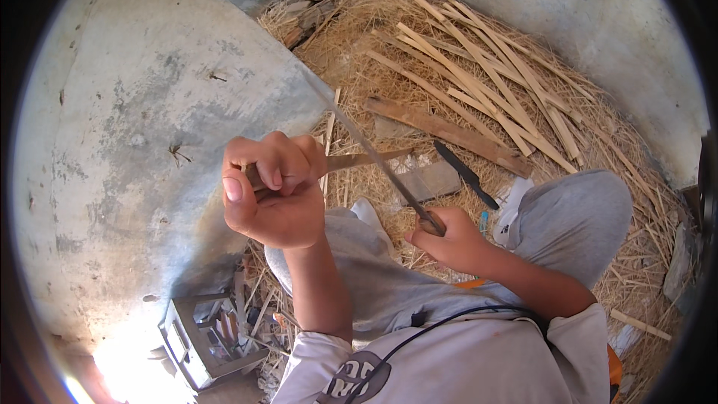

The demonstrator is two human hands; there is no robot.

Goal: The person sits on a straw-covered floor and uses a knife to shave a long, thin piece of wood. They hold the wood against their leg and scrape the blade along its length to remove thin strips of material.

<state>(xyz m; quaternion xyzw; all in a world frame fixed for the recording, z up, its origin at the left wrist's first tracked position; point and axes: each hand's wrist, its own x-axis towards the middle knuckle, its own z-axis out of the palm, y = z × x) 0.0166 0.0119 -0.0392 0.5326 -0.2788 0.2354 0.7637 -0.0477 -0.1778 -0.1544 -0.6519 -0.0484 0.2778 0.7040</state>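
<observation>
My left hand (273, 191) is raised and closed in a fist around the butt of a narrow brown tapering piece (359, 160), which looks like a blade or a strip of wood. Its pointed end sticks out to the right. Lower and to the right, my right hand (452, 239) grips a long thin grey strip (366, 146) by its near end. The strip slants up and left and crosses in front of the tapering piece; whether they touch, I cannot tell. Its far end is blurred. Beyond my right hand, a long black knife-like tool (465, 173) lies beside a grey block (430, 182).
Light wooden strips (479, 75) lie crossed on straw and shavings at the far right. A rough brown plank (449, 133) lies nearer. On the left stands a worn wall (149, 142), with a framed box (217, 363) at its foot. My bent knees flank the work area.
</observation>
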